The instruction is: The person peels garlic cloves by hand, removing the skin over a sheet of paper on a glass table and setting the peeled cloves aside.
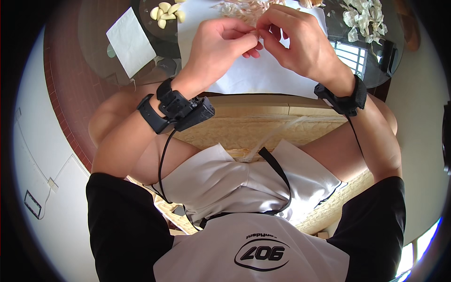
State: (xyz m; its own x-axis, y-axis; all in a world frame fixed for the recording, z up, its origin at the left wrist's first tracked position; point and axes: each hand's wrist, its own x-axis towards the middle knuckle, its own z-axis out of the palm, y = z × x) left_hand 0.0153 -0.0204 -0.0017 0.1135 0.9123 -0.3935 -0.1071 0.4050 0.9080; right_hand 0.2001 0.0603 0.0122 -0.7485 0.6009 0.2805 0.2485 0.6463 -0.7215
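Note:
My left hand (223,47) and my right hand (297,40) meet at the fingertips above a white paper sheet (246,79) on the glass table. Thumbs and forefingers are pinched together; whatever may be between them is hidden by the fingers. Just beyond the hands, thin garlic skins (241,7) lie heaped on the sheet. Several peeled garlic cloves (165,12) sit in a group to the left of the sheet's far part. At the top edge, partly cut off, is what looks like unpeeled garlic (312,2).
Another pile of pale garlic skins (364,17) is on the glass table (95,46) at right. A folded white paper (130,42) lies on the left. Near the right rim is a black object (387,58). Black strapped devices (183,109) with cables are on both wrists.

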